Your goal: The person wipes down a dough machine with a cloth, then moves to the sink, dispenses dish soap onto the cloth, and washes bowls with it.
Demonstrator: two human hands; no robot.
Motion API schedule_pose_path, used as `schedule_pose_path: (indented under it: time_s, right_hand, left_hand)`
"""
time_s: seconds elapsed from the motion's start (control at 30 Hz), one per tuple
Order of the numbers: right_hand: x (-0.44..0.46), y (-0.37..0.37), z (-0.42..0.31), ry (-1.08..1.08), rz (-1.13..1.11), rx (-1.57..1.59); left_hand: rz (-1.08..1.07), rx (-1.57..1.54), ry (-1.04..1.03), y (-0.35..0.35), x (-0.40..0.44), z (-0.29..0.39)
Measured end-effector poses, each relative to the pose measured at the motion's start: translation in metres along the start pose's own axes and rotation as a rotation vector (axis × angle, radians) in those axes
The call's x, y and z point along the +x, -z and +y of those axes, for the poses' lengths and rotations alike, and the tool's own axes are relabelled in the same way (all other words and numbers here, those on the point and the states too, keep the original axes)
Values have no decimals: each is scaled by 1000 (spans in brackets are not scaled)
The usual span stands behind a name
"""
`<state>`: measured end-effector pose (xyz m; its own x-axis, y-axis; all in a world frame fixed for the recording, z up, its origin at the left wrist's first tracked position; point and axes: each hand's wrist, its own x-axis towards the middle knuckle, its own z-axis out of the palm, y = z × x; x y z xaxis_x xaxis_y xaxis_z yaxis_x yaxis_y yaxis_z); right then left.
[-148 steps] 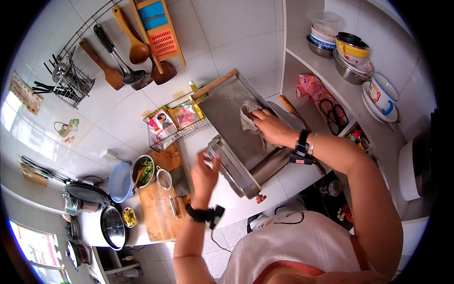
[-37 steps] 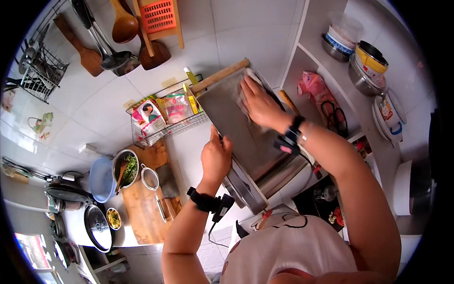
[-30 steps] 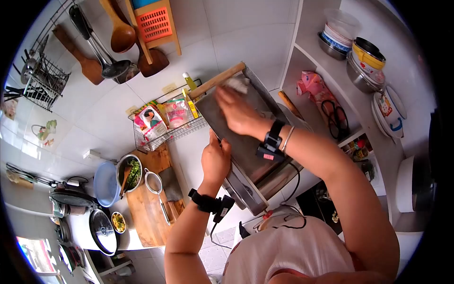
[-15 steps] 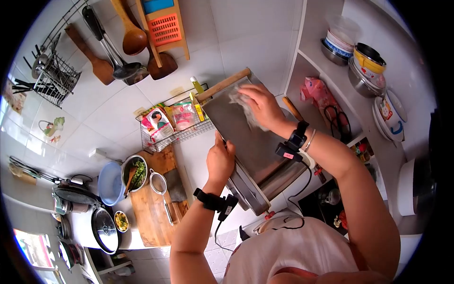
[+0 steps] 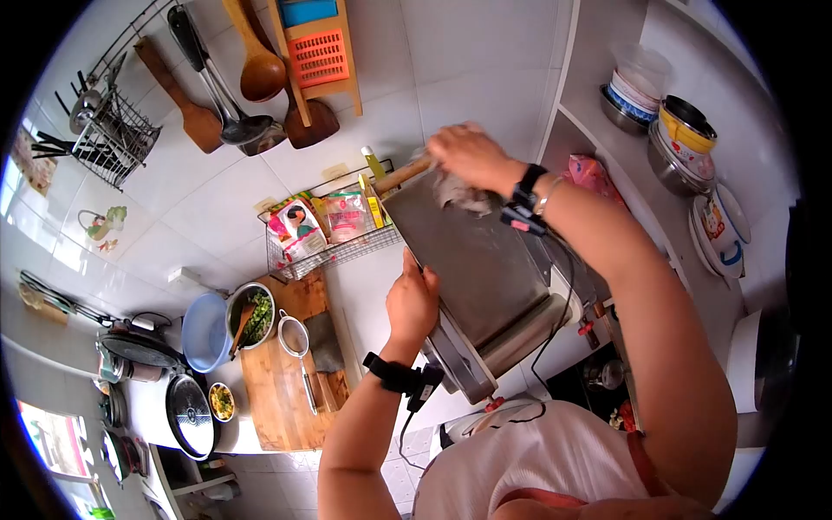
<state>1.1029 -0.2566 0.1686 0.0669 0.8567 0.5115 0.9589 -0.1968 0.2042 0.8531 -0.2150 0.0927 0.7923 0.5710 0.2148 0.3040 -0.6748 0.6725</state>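
Observation:
A shallow metal tray (image 5: 472, 269) rests tilted over a steel box (image 5: 524, 334), with faint smears on its grey surface. My left hand (image 5: 411, 303) is closed round the tray's left edge. At the tray's far end, my right hand (image 5: 468, 156) is closed on a crumpled pale cloth (image 5: 464, 198); the cloth hangs against the tray surface. A wooden rolling pin (image 5: 403, 176) lies behind the tray's far edge, its right part hidden by my right hand, which is slightly blurred.
A wire rack (image 5: 325, 247) holds packets by the wall. On the left are a wooden cutting board (image 5: 282, 394) with a strainer (image 5: 295, 338), a pot of chopped greens (image 5: 251, 316) and a blue basin (image 5: 206, 334). Shelves (image 5: 598, 143) with stacked bowls stand on the right.
My right hand has moved with the cloth from the tray's upper surface to its far edge, beside the rolling pin. My left hand keeps its hold on the tray edge. The view has shifted slightly.

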Motion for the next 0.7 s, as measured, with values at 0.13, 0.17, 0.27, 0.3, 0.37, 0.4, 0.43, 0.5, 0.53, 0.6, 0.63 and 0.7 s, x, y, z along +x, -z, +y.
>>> schedule_pose_path:
  time_s: [0.13, 0.17, 0.27, 0.3, 0.37, 0.4, 0.43, 0.5, 0.53, 0.6, 0.63, 0.7]
  right_hand:
    - [2, 1, -3, -56, -37, -136]
    - [9, -2, -15, -46, -69, -184]
    - [29, -10, -69, 59, 3, -62]
    - [37, 0, -91, 106, -3, 17]
    - [35, -14, -100, 60, 168, 81]
    - [30, -18, -91, 91, 159, 139]
    - [23, -13, -75, 129, 151, 192]
    - [5, -15, -36, 0, 64, 75]
    - [-6, -4, -16, 10, 164, 75]
    - [-20, 4, -1, -28, 173, -115]
    - [-21, 8, -3, -22, 172, -200]
    - [-32, 16, -10, 9, 160, -287]
  left_hand:
    - [20, 15, 2, 1, -1, 4]
    - [19, 16, 1, 2, -2, 5]
    - [0, 25, 12, 3, 3, 9]
    - [-2, 33, 3, 2, 2, 5]
    - [-12, 47, -9, -1, 2, 1]
    - [-7, 45, -18, -2, 1, -1]
    - [3, 38, -29, -2, 1, -2]
    - [-5, 15, -31, 5, 0, 6]
    - [-15, -6, -34, 8, 0, 9]
    - [1, 2, -32, 6, 1, 8]
    - [9, 15, -26, 6, 0, 7]
    - [5, 26, -9, 5, 1, 6]
